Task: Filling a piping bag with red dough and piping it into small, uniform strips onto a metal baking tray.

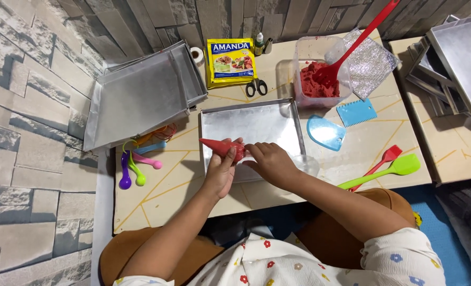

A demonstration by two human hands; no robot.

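I see the baking tray (256, 124) at the bench (156, 204) centre. Stacked trays (140, 98) lie at ten o'clock, measuring spoons (135, 164) at nine, scissors (256, 86) at twelve, the tub (320, 71) holding a spatula (352, 47) at one, scrapers (341, 122) at three.

The square baking tray (256, 124) is dull, brushed-looking metal. The red piping bag (222, 146) looks like smooth, slightly glossy plastic. The tub (320, 53) is clear plastic, the green spatula (389, 172) matt silicone, and the worktop (156, 198) smooth and cream-coloured.
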